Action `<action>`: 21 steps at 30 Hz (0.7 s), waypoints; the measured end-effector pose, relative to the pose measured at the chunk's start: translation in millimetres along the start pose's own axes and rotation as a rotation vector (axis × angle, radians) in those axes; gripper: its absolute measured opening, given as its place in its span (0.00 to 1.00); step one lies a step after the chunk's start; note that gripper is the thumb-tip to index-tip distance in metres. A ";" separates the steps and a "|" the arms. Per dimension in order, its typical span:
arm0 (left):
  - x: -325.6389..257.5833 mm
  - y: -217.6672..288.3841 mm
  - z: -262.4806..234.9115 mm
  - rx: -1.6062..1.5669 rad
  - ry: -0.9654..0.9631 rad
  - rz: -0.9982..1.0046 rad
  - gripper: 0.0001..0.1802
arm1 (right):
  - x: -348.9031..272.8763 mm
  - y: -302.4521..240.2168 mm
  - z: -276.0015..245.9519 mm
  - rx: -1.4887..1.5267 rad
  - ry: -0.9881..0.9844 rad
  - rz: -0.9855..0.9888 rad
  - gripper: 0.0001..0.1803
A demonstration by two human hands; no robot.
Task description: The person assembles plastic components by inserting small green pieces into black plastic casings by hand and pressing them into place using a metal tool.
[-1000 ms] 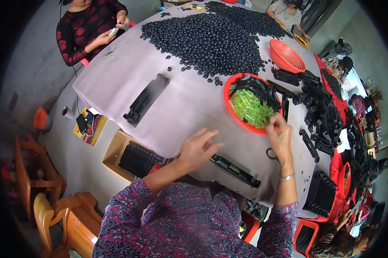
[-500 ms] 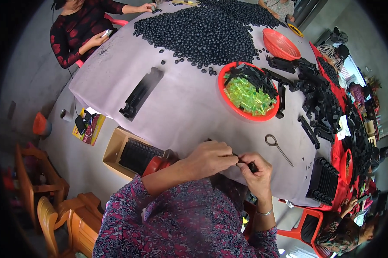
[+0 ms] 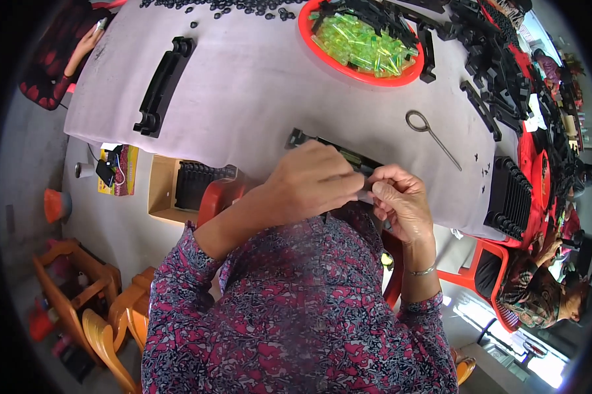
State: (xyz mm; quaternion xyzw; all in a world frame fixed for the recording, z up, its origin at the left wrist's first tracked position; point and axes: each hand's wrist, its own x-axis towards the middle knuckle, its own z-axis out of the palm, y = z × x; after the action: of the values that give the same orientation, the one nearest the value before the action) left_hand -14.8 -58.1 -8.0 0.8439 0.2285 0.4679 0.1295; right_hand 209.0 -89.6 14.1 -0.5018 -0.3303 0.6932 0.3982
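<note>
Near the table edge in front of my body, my left hand and my right hand meet with fingers closed. A small dark piece shows between the fingertips; its kind is too hidden to tell. Just beyond the knuckles lies a long black plastic bar with a greenish strip along it, partly covered by my left hand. Whether a hand grips this bar I cannot tell. A similar black plastic holder lies farther left on the cloth. To the right is a metal rod with a ring end.
A red basin holds clear yellow-green tubes and black strips. Black plastic parts pile up on the right, with a stack of black bars nearer. Small round black pieces lie at the far edge. A cardboard box stands lower left.
The view has tipped downward, so the table things sit higher in the picture. My hands have drawn closer to my body relative to the table, and more of the black bar shows beyond them.
</note>
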 end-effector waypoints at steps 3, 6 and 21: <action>-0.2 -1.4 -3.2 0.018 -0.079 -0.107 0.28 | 0.1 1.1 -4.8 -0.066 0.045 -0.084 0.04; 1.6 -3.9 -5.0 0.251 -0.162 -0.327 0.33 | 1.0 -1.5 -7.6 -0.260 0.194 -0.270 0.02; -11.5 -16.9 13.3 0.188 -0.107 -0.382 0.21 | 28.6 -5.2 4.5 -0.675 0.262 -0.350 0.02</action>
State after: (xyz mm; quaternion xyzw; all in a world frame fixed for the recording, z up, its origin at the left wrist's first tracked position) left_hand -13.2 -49.4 -30.8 0.8172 0.4195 0.3661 0.1486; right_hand 200.6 -62.2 7.4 -0.6246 -0.5665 0.3977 0.3616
